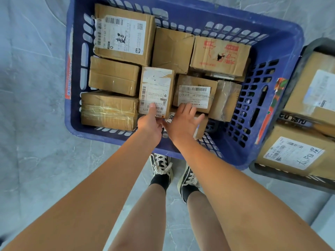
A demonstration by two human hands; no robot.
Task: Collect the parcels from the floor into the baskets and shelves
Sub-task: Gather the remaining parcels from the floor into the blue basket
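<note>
I am putting a box into the blue basket (pixel 282 44), so I think this is the setting-down step. The basket sits on the floor (pixel 32 87) and is nearly full of brown boxes.

My left hand (pixel 149 122) holds the near end of a tall box with a white label (pixel 156 89). My thumb lies on top of the label, and my other fingers are under the box edge, where I cannot see them. This box stands in the middle of the basket, between a taped box (pixel 108 109) on its left and a small box with a barcode label (pixel 194 93) on its right.

My right hand (pixel 182 122) is open. Its fingers are spread out flat, and the tips touch the near edge of the small box. A low box (pixel 201 129) lies partly under this hand.

Both my arms reach straight down and forward, close together, with the hands almost touching.

Next, I think I need to let go of the tall box and make sure it sits snug. Then I should look for more boxes on the floor. A dark basket (pixel 308 49) beside the blue one holds boxes too.
</note>
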